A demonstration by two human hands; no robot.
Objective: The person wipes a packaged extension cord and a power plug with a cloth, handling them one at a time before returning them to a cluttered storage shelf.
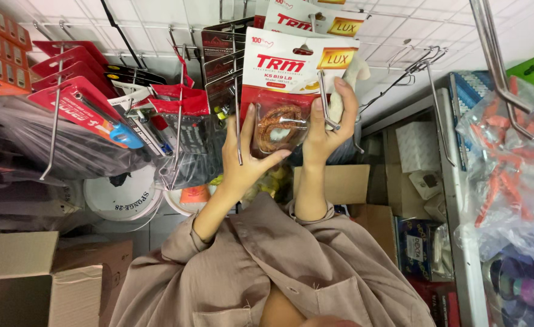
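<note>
1. A white wire grid display wall (158,18) fills the upper part of the head view, with metal hooks sticking out of it.
2. A big clear plastic bag of orange-red pieces (509,163) hangs at the right edge, well apart from both hands.
3. Brown cardboard boxes (31,278) sit at the lower left, and another brown box (339,181) lies just behind the forearms.
4. Red carded tool packs (79,103) hang in a row on hooks at the left, near the left hand but not touching it.
5. A red-and-white carded blister pack holding a coiled brownish ring (291,91) hangs between the two hands, in front of a second, similar pack higher up.
6. The left hand (249,157) is raised with its fingers spread; the thumb lies under the clear blister and the fingers reach up along its left side, beside a thin metal hook rod (238,130).
7. The right hand (330,124) grips the pack's right edge, thumb in front and fingers curled behind, pinching the card.
8. A small pale object (355,72) shows above the right fingers; what it is cannot be told.
</note>
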